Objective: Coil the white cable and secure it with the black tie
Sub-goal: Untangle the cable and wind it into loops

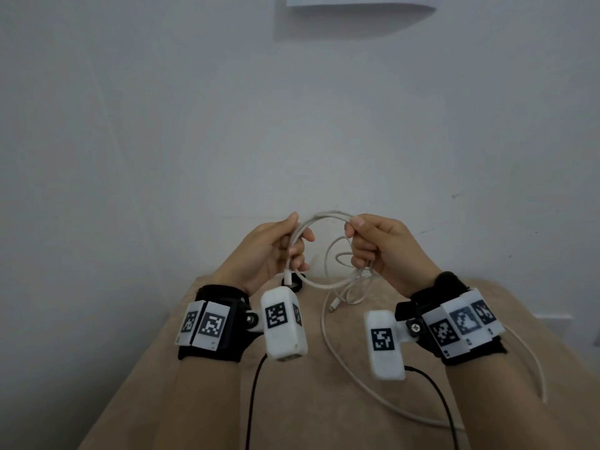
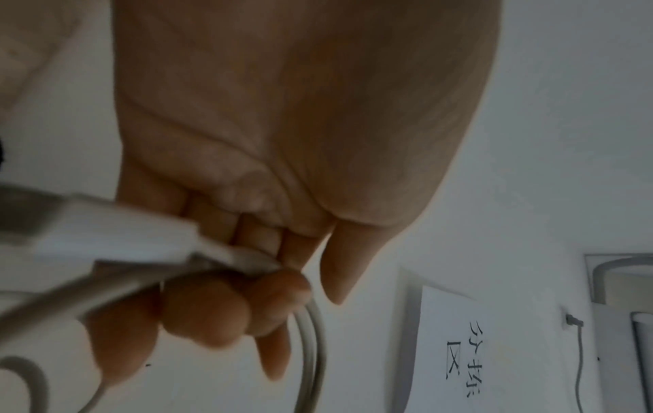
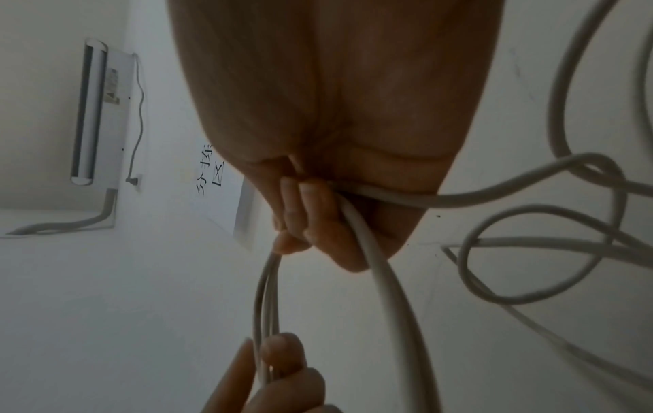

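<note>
The white cable [image 1: 319,219] was held in the air above the tan bench [image 1: 168,368], a few turns already gathered into a loop that arched between the two hands. The left hand [image 1: 269,251] had its fingers and thumb curled round one side of that loop, with a connector end hanging just below its fingers; this grip seemed meant to anchor the finished turns so they could not spring open. The right hand [image 1: 380,245] pinched the opposite side of the loop, its fingers closed on the strands, apparently to feed fresh cable round. Below the right hand the uncoiled remainder tangled in loose loops, with another connector lying on the bench beneath the loop, and a long run trailed back toward the person. So coiling looked partly done, with plenty of slack left. The black tie [image 1: 297,285] lay on the bench just beneath the left hand, mostly hidden by it, likely kept close for the fastening to come.
</note>
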`<action>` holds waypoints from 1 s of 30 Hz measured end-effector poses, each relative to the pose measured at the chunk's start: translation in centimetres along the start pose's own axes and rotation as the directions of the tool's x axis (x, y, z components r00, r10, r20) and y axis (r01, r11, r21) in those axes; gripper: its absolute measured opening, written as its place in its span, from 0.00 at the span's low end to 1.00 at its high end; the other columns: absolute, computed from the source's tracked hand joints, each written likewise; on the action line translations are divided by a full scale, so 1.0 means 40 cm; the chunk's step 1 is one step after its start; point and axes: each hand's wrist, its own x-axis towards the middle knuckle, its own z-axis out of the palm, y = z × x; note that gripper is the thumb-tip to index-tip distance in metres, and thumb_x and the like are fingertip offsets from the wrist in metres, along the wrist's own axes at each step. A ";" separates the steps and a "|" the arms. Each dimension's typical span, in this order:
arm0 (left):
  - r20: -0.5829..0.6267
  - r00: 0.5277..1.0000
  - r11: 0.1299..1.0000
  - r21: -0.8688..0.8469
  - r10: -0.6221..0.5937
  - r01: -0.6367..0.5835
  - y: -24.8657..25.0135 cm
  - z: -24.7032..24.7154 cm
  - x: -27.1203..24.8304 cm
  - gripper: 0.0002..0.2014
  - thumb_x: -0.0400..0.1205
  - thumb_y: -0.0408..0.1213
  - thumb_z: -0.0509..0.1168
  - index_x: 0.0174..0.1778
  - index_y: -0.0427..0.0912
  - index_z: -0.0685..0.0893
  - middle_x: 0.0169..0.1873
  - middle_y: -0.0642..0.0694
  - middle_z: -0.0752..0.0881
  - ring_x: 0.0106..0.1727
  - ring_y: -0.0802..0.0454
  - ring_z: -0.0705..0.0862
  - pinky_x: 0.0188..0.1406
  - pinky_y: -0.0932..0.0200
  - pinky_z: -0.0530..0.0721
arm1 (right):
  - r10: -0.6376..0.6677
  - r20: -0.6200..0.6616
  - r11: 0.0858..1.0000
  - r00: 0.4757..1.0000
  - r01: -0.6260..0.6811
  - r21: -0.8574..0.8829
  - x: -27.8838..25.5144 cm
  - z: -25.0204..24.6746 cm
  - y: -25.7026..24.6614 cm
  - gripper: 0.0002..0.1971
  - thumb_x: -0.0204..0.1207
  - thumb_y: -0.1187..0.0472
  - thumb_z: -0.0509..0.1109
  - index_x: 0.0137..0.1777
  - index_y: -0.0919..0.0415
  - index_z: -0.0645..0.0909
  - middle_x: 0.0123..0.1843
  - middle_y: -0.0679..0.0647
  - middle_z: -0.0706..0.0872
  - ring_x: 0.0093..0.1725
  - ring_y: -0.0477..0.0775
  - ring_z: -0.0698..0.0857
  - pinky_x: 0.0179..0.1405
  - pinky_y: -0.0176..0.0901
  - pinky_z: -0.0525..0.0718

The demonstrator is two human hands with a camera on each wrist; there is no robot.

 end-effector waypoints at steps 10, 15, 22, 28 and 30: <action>0.039 0.989 0.921 0.372 -0.142 0.117 0.008 0.039 -0.001 0.22 0.85 0.53 0.58 0.31 0.43 0.78 0.18 0.55 0.62 0.18 0.60 0.55 0.14 0.69 0.53 | 0.148 0.185 0.916 0.972 -0.064 -0.397 -0.014 0.034 0.000 0.16 0.85 0.60 0.59 0.36 0.62 0.78 0.21 0.47 0.63 0.21 0.45 0.64 0.26 0.36 0.74; -0.022 1.000 0.939 0.344 -0.019 0.025 0.010 0.038 0.002 0.22 0.85 0.50 0.58 0.25 0.46 0.72 0.18 0.56 0.61 0.18 0.60 0.54 0.16 0.67 0.50 | 0.057 0.103 0.930 0.993 -0.015 -0.367 -0.013 0.040 -0.005 0.17 0.84 0.56 0.61 0.38 0.63 0.84 0.22 0.53 0.76 0.22 0.48 0.75 0.27 0.38 0.79; -0.201 0.972 0.969 0.238 0.121 -0.072 0.023 0.000 -0.002 0.22 0.86 0.48 0.57 0.26 0.46 0.68 0.18 0.57 0.60 0.17 0.61 0.54 0.14 0.69 0.52 | -0.047 -0.092 0.884 0.995 -0.002 -0.468 -0.016 -0.002 -0.020 0.18 0.82 0.51 0.62 0.39 0.61 0.88 0.38 0.52 0.91 0.36 0.47 0.82 0.31 0.40 0.77; -0.293 0.941 0.977 0.175 0.168 -0.120 0.033 -0.013 -0.010 0.21 0.86 0.48 0.58 0.27 0.46 0.67 0.17 0.58 0.60 0.17 0.62 0.54 0.16 0.68 0.51 | -0.083 -0.128 0.874 0.988 0.011 -0.487 -0.019 -0.033 -0.034 0.12 0.77 0.54 0.70 0.38 0.60 0.89 0.30 0.49 0.86 0.28 0.42 0.74 0.27 0.32 0.71; -0.313 0.932 0.980 0.131 0.181 -0.147 0.031 -0.008 -0.007 0.21 0.86 0.48 0.58 0.27 0.46 0.68 0.18 0.57 0.60 0.17 0.61 0.54 0.15 0.68 0.51 | -0.092 -0.112 0.860 0.989 0.022 -0.510 -0.020 -0.034 -0.036 0.09 0.77 0.56 0.71 0.40 0.59 0.89 0.25 0.48 0.82 0.24 0.42 0.73 0.26 0.28 0.72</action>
